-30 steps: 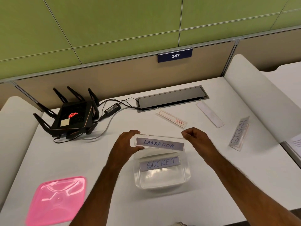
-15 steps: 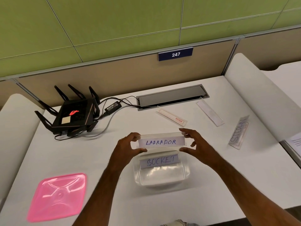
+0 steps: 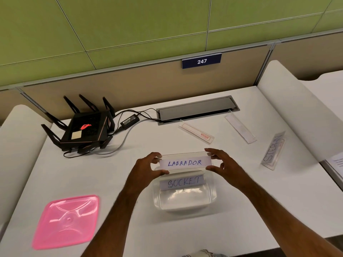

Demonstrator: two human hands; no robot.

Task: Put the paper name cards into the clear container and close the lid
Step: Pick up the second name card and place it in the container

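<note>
With the left hand [image 3: 146, 168] and right hand [image 3: 225, 164] pinching opposite ends of the LABRADOR card [image 3: 184, 162] just above the clear container [image 3: 185, 198], a tilted release could wedge it against the SOCKET card [image 3: 182, 182] below.

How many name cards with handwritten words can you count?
3: LABRADOR held by both hands above the clear container; SOCKET inside it; STEPHAN on the desk, right.

The small print on the red-edged strip [image 3: 196, 133] is too small to read. The sheet of paper [image 3: 337, 163] is cut off by the right edge, its text blurred.
</note>
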